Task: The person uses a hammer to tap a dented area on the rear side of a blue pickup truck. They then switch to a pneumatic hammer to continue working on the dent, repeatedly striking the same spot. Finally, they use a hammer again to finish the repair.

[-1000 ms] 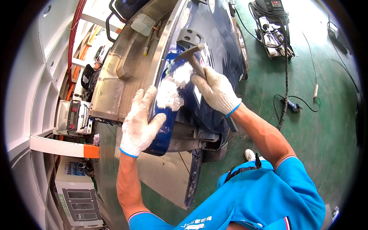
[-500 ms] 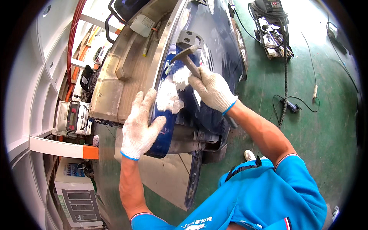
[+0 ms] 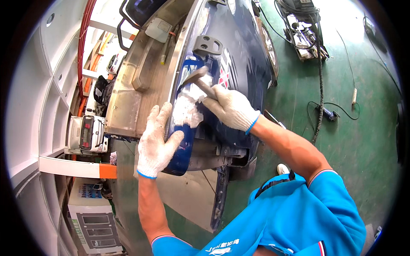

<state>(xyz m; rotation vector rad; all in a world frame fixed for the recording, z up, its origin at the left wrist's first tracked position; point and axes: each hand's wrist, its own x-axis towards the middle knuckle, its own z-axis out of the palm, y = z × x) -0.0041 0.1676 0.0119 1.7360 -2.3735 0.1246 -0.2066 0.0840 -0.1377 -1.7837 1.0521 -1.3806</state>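
Observation:
My right hand, in a white knit glove with a blue cuff, is closed around the handle of a hammer. The hammer's head is over the upper part of a dark blue truck side panel; whether it touches the metal I cannot tell. Just below the head, the panel has a rough whitish patch where the blue paint is gone. My left hand, gloved the same way, lies with fingers stretched along the panel's inner edge, thumb spread onto the blue paint. It holds nothing.
Left of the panel is the truck bed, holding a long block and a white container. A black bracket sits on the panel's top. On the green floor at right are a loaded cart, cables and a blue power tool.
The hammer's head has come down and left toward the whitish patch, and my right hand has shifted slightly left with it. My left hand keeps its place on the panel.

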